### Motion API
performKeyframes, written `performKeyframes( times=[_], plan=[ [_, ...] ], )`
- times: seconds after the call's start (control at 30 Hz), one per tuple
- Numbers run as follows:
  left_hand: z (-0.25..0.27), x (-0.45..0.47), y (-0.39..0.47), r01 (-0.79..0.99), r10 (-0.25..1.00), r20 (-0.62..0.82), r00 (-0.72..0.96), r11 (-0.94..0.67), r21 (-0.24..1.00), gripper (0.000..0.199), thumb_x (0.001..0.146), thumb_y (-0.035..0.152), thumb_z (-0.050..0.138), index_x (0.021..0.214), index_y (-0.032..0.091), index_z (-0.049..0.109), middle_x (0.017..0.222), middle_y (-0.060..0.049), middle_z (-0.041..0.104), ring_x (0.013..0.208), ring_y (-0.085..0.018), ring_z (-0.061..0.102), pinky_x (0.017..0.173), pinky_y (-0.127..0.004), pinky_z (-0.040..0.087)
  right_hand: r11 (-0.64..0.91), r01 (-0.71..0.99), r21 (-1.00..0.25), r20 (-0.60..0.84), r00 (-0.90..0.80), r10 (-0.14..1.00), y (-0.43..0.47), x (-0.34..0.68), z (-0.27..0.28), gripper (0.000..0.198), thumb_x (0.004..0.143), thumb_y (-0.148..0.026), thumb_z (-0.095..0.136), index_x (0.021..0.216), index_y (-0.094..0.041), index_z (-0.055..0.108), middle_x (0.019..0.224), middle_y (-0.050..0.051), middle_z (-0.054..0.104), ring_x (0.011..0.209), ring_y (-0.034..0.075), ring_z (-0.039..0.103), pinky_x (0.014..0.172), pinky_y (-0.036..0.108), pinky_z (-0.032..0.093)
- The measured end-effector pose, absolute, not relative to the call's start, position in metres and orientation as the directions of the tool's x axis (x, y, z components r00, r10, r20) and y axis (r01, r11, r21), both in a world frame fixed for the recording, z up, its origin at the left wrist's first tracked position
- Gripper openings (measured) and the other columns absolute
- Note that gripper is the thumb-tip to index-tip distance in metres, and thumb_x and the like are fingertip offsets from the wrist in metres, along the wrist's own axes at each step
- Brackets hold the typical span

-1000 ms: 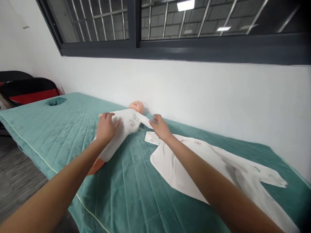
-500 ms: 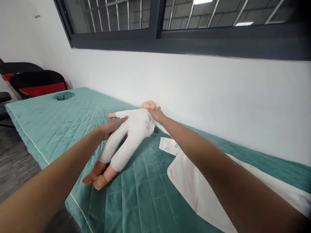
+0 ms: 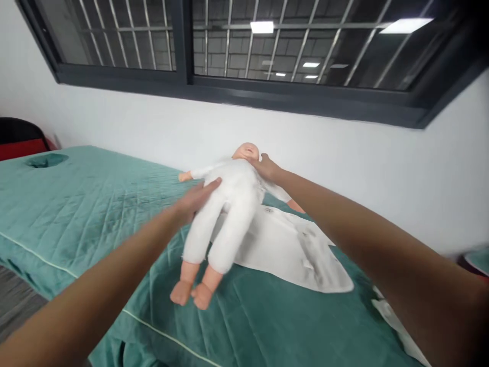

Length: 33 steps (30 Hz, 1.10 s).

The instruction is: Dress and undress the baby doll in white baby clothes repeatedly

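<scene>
A baby doll [image 3: 239, 183] with a white cloth body and plastic head, hands and feet lies face up between my hands, seemingly a little above the bed. My left hand [image 3: 199, 198] grips its hip, the thumb over the front and the other fingers hidden beneath. At the neck and shoulder, my right hand [image 3: 267, 168] holds the doll, its fingers partly out of sight behind it. Under and beside the doll's legs, a white baby garment [image 3: 286, 250] is spread flat, with its upper part partly covered by the doll.
A green quilted bed [image 3: 95, 204] with a face hole [image 3: 48, 160] runs along the white wall [image 3: 153, 122]. Above is a dark-framed barred window [image 3: 298, 94]. More white cloth [image 3: 397, 321] lies at lower right. A black and red chair [image 3: 23, 140] stands at far left.
Both hands have carried the doll to the right, from bare quilt to over the white garment. My view has turned right, showing more of the window and cloth.
</scene>
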State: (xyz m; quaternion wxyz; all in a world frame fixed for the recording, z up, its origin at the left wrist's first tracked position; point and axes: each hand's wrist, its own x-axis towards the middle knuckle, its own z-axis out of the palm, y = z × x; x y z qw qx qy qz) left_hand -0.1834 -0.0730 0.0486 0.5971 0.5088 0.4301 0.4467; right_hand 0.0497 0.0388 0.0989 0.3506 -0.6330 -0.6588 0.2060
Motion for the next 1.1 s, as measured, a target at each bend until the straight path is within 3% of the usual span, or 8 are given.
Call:
performKeyframes(
  times=[0.17, 0.4, 0.57, 0.7, 0.8, 0.9, 1.03, 1.1],
  plan=[
    [0.009, -0.084, -0.101, -0.142, 0.939, -0.061, 0.338, 0.115, 0.983, 0.075, 0.078, 0.070, 0.056, 0.133, 0.018, 0.055, 0.120, -0.019, 0.068, 0.094, -0.032, 0.071, 0.077, -0.042, 0.060, -0.061, 0.742, -0.668, 0.080, 0.153, 0.985, -0.009, 0.157, 0.059, 0.107, 0.076, -0.078, 0.053, 0.150, -0.004, 0.026, 0.149, 0.028, 0.040, 0.133, 0.039, 0.047, 0.108, 0.051, 0.038],
    [-0.031, -0.041, -0.108, -0.063, 0.960, -0.156, 0.232, 0.175, 0.982, 0.077, 0.075, 0.067, 0.062, 0.139, 0.025, 0.048, 0.140, -0.015, 0.056, 0.119, -0.031, 0.062, 0.085, -0.034, 0.058, -0.110, 0.744, -0.659, 0.013, 0.159, 0.987, -0.009, 0.205, 0.012, 0.108, 0.072, -0.084, 0.050, 0.151, -0.013, 0.028, 0.144, 0.024, 0.049, 0.124, 0.039, 0.055, 0.101, 0.050, 0.043],
    [-0.038, -0.042, -0.109, 0.048, 0.966, -0.200, 0.165, 0.195, 0.980, 0.064, 0.080, 0.066, 0.057, 0.131, 0.027, 0.053, 0.127, -0.011, 0.066, 0.117, -0.029, 0.062, 0.090, -0.037, 0.055, -0.083, 0.765, -0.639, -0.010, 0.100, 0.995, 0.005, 0.199, -0.009, 0.097, 0.078, -0.082, 0.044, 0.149, -0.018, 0.030, 0.140, 0.021, 0.053, 0.122, 0.037, 0.057, 0.102, 0.049, 0.041],
    [-0.045, -0.044, -0.104, 0.235, 0.986, -0.112, 0.122, 0.081, 0.969, 0.055, 0.086, 0.067, 0.048, 0.120, 0.025, 0.060, 0.117, -0.010, 0.069, 0.112, -0.030, 0.063, 0.092, -0.041, 0.051, -0.035, 0.787, -0.616, 0.003, 0.047, 0.999, 0.004, 0.203, -0.014, 0.081, 0.085, -0.075, 0.039, 0.146, -0.021, 0.035, 0.128, 0.017, 0.063, 0.115, 0.036, 0.060, 0.099, 0.048, 0.042],
    [-0.054, -0.048, -0.099, 0.343, 0.999, 0.004, 0.050, -0.021, 0.939, 0.052, 0.088, 0.064, 0.044, 0.113, 0.022, 0.062, 0.106, -0.011, 0.071, 0.102, -0.029, 0.065, 0.089, -0.042, 0.050, 0.019, 0.852, -0.523, 0.082, 0.028, 0.996, -0.005, 0.206, -0.011, 0.073, 0.090, -0.070, 0.036, 0.142, -0.019, 0.039, 0.114, 0.016, 0.069, 0.106, 0.035, 0.063, 0.095, 0.047, 0.043],
    [-0.052, -0.058, -0.103, 0.362, 0.990, 0.142, -0.025, -0.123, 0.924, 0.042, 0.087, 0.056, 0.051, 0.110, 0.022, 0.062, 0.098, -0.007, 0.070, 0.091, -0.024, 0.065, 0.086, -0.038, 0.051, 0.111, 0.882, -0.458, 0.272, 0.020, 0.962, -0.025, 0.199, 0.000, 0.063, 0.092, -0.065, 0.037, 0.134, -0.019, 0.049, 0.115, 0.014, 0.067, 0.104, 0.031, 0.061, 0.094, 0.044, 0.044],
    [-0.008, -0.079, -0.140, 0.237, 0.935, 0.318, -0.156, -0.277, 0.931, 0.032, 0.088, 0.049, 0.053, 0.109, 0.026, 0.059, 0.108, -0.004, 0.068, 0.094, -0.021, 0.065, 0.079, -0.033, 0.054, 0.317, 0.747, -0.584, 0.480, 0.003, 0.877, -0.077, 0.179, 0.035, 0.047, 0.094, -0.055, 0.042, 0.126, -0.023, 0.054, 0.126, 0.010, 0.060, 0.113, 0.024, 0.058, 0.096, 0.038, 0.046],
    [0.032, -0.091, -0.174, 0.158, 0.868, 0.445, -0.222, -0.419, 0.894, 0.030, 0.090, 0.047, 0.049, 0.114, 0.030, 0.056, 0.114, -0.001, 0.066, 0.103, -0.020, 0.063, 0.086, -0.032, 0.054, 0.412, 0.660, -0.628, 0.556, 0.010, 0.831, -0.113, 0.169, 0.063, 0.040, 0.095, -0.052, 0.044, 0.124, -0.026, 0.055, 0.128, 0.006, 0.059, 0.117, 0.021, 0.056, 0.098, 0.035, 0.045]
  ],
)
